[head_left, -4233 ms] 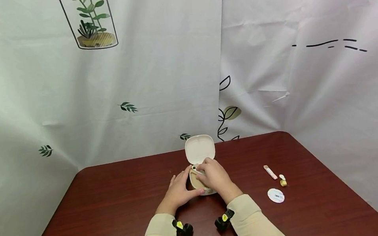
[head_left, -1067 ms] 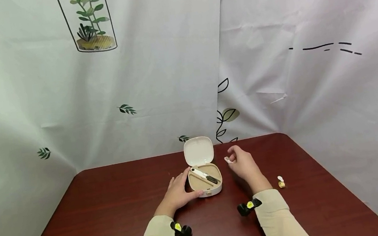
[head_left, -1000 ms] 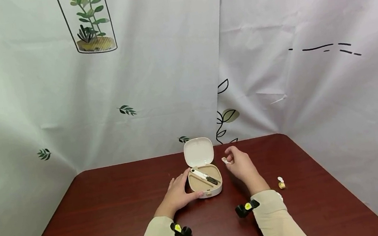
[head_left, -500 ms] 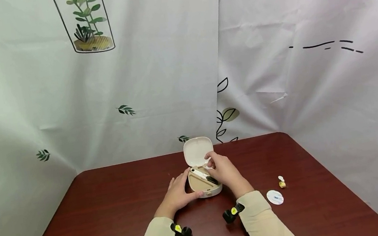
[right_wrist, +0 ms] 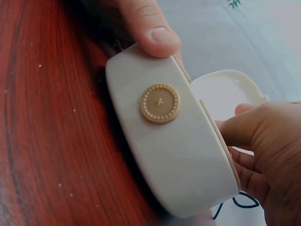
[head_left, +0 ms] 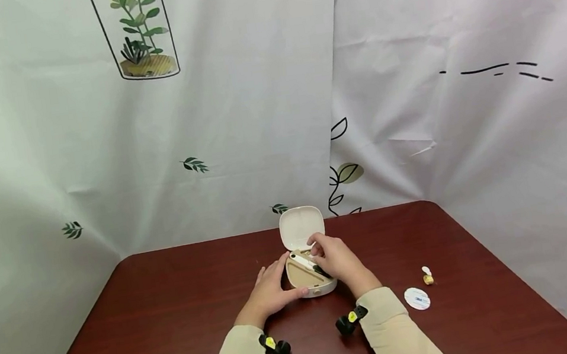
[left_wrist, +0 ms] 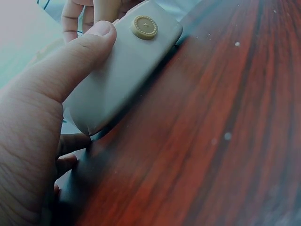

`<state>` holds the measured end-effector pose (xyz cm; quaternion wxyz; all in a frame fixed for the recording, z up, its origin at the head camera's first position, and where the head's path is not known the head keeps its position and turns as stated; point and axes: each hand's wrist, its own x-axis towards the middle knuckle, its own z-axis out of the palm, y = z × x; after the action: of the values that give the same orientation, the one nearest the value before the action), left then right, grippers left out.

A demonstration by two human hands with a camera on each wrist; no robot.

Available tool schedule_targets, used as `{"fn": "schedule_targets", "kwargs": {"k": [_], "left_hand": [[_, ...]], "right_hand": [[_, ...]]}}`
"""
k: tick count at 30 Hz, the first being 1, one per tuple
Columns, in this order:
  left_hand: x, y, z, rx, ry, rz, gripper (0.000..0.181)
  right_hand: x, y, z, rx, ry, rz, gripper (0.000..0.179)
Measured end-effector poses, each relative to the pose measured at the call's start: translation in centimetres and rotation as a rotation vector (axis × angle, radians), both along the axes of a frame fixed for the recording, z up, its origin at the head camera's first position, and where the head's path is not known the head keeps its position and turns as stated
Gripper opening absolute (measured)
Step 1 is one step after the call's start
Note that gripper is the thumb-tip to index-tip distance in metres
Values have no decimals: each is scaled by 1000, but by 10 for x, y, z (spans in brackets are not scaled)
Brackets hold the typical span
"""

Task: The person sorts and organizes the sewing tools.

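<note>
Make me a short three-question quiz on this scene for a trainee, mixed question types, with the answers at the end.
1. Multiple choice: the lid of the cream box is
A) shut
B) raised open
C) missing

2. True or false: the left hand is touching the round white disc.

3. Short answer: which hand has its fingers over the open inside of the cream box?

Key:
1. B.
2. False; it grips the cream box, and the disc lies apart, off to the right.
3. The right hand; what its fingers hold, if anything, is hard to tell.
</note>
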<state>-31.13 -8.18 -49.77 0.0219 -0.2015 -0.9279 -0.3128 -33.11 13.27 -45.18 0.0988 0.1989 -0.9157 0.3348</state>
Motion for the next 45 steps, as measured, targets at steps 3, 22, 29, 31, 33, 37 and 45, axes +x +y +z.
{"fn": "schedule_targets", "kwargs": {"k": [3, 22, 29, 31, 33, 37, 45], "left_hand": [[0, 0, 0, 3, 1, -3, 105], [0, 1, 1, 8, -2, -7, 105], [-1, 1, 0, 13, -8, -3, 106], [-2, 1, 0, 10, -7, 4, 106], [-2, 0, 0, 4, -3, 8, 106], [-3, 0, 0, -3, -4, 10, 106], [-3, 3, 0, -1, -14, 8, 106]], "right_hand": [[0, 0, -1, 9, 19, 5, 27], [2, 12, 0, -42, -11, 63, 21], [5, 53, 8, -27, 74, 24, 20], [7, 70, 9, -11, 93, 28, 19], [10, 88, 9, 9, 107, 40, 19], [19, 125, 8, 49, 92, 31, 23], [39, 189, -5, 141, -22, -12, 19]]}}
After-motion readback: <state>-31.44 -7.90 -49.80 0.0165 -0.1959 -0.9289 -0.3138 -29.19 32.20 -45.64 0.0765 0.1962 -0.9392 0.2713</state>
